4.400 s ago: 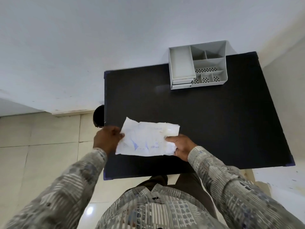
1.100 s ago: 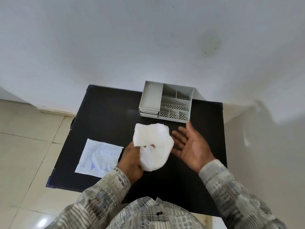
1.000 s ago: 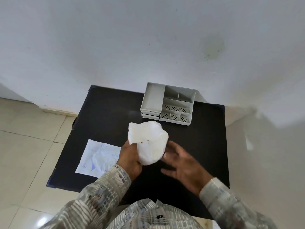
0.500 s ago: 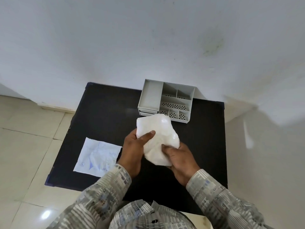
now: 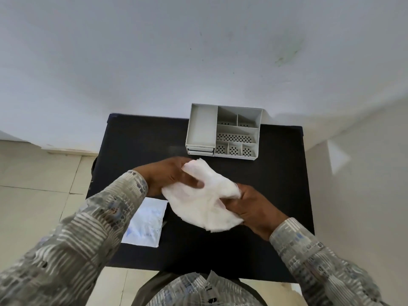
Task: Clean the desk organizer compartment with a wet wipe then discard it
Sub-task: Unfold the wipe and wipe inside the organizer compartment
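Observation:
A white wet wipe [image 5: 204, 203] hangs spread between both hands above the middle of the black table [image 5: 280, 173]. My left hand [image 5: 167, 175] grips its upper left edge, thumb across the front. My right hand [image 5: 254, 208] holds its lower right side from beneath. The grey desk organizer [image 5: 224, 131] stands at the table's far edge against the wall, beyond the hands, with one long left tray, several perforated compartments and a small drawer. All its compartments look bare.
The torn white wipe packet [image 5: 145, 221] lies flat on the table's near left part, partly under my left sleeve. A white wall rises behind the table. Tiled floor lies to the left, and a dark round object [image 5: 94, 166] peeks out at the table's left edge.
The packet was put down on the left and the wipe taken out. In the last second my right hand closed on the wipe, and both hands have pulled it wider.

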Available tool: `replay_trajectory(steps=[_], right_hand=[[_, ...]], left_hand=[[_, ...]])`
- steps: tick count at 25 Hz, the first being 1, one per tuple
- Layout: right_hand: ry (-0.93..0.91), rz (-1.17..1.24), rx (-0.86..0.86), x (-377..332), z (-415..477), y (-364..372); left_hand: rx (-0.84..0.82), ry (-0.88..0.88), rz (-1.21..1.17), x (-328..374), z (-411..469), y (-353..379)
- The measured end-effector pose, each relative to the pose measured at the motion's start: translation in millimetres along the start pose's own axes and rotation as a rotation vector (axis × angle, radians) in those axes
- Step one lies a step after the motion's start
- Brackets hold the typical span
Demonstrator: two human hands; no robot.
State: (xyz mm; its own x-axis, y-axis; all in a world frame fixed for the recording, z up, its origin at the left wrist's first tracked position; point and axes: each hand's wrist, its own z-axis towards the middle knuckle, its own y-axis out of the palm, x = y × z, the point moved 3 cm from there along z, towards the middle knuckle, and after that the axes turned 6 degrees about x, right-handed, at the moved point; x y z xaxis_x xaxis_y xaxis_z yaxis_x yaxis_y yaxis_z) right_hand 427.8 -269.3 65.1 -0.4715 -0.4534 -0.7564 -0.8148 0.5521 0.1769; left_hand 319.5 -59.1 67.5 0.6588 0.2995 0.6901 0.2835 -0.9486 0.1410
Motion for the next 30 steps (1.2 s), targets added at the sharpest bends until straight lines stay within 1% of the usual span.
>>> replay_trajectory(steps=[1, 2, 4, 5, 6, 7, 8, 9, 10, 11, 14, 15, 17, 18, 20, 23, 25, 30], right_hand=[[-0.008, -0.013, 0.003, -2.6, 2.7, -1.6], [0.004, 0.025, 0.018, -5.1, 5.3, -2.5], [0.078, 0.261, 0.024, -7.0, 7.5, -1.8], [0.111, 0.399, -0.011, -6.7, 6.8, 0.9], [0.121, 0.485, -0.038, -6.4, 5.4, 6.0], [0.116, 0.51, -0.043, -4.9, 4.6, 12.3], [0.107, 0.497, -0.013, -0.1, 6.4, 18.8], [0.099, 0.471, 0.029, 5.0, 9.1, 26.1], [0.088, 0.468, 0.078, 10.1, 12.8, 31.4], [0.083, 0.496, 0.148, 14.8, 17.3, 34.7], [0.132, 0.708, 0.401, 27.7, 31.5, 31.9], [0.142, 0.79, 0.457, 32.0, 35.3, 30.0], [0.132, 0.907, 0.52, 39.1, 40.4, 27.3], [0.118, 0.937, 0.539, 40.5, 41.7, 27.4], [0.089, 0.958, 0.559, 40.1, 44.0, 30.2], [0.055, 0.953, 0.574, 35.8, 50.9, 37.1], [0.049, 0.949, 0.587, 35.6, 56.9, 40.2], [0.03, 0.953, 0.613, 36.7, 63.8, 44.6]], left_hand=[[-0.018, -0.003, 0.095, 0.0, 4.3, -2.0], [0.021, 0.017, 0.135, 1.7, 9.1, -6.9], [0.115, 0.058, 0.095, 6.0, 19.1, -20.9], [0.122, 0.068, 0.054, 7.1, 24.0, -26.9], [0.107, 0.067, 0.039, 9.1, 27.9, -29.4], [0.077, 0.055, 0.063, 10.0, 31.7, -30.5], [0.042, 0.041, 0.128, 10.0, 36.5, -29.7], [0.031, 0.035, 0.193, 10.5, 42.3, -28.9], [0.057, 0.04, 0.217, 13.1, 47.9, -28.4], [0.134, 0.039, 0.172, 15.3, 55.9, -31.9], [0.463, -0.06, -0.287, 13.0, 84.6, -55.6], [0.524, -0.112, -0.357, 7.3, 94.6, -61.0], [0.598, -0.208, -0.386, -8.2, 110.9, -61.1], [0.647, -0.226, -0.414, -15.4, 117.6, -58.5], [0.742, -0.198, -0.498, -24.9, 130.4, -56.1], [0.772, -0.178, -0.656, -27.1, 137.3, -54.2], [0.759, -0.185, -0.668, -31.9, 140.0, -54.1], [0.653, -0.197, -0.682, -36.4, 139.6, -54.7]])
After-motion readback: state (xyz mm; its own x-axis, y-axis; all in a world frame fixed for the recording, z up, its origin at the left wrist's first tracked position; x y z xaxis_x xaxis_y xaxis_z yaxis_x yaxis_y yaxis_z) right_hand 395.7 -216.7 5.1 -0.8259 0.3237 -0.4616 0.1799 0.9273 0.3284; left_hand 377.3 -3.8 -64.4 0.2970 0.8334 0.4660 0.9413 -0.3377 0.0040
